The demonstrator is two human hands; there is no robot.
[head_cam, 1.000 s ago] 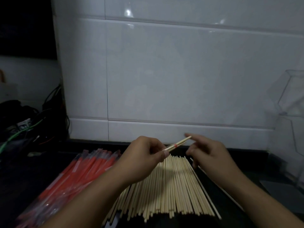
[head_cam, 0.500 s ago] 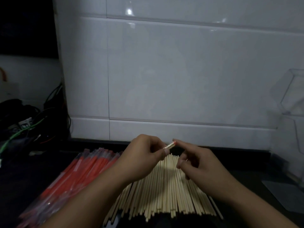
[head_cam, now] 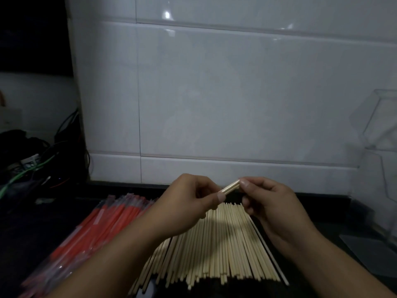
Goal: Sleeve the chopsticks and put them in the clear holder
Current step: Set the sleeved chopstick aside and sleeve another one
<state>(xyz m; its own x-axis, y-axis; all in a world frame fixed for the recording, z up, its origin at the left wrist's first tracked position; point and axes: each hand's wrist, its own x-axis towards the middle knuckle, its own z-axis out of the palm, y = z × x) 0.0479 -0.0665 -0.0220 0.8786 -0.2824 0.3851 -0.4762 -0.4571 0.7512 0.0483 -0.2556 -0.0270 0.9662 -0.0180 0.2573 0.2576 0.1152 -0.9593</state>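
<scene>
With the left hand (head_cam: 184, 203) and right hand (head_cam: 268, 201) both pinching the chopsticks (head_cam: 231, 187) above the loose pile (head_cam: 214, 244), the pair wants squaring before sleeving, the clear holder (head_cam: 378, 147) waiting far right.

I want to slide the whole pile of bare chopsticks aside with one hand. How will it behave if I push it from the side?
The pile of bare chopsticks is many loose, thin sticks lying side by side, so it would probably spread or roll rather than move as one. Each looks stiff and light. The ends already sit uneven, so a push likely skews them more.
</scene>
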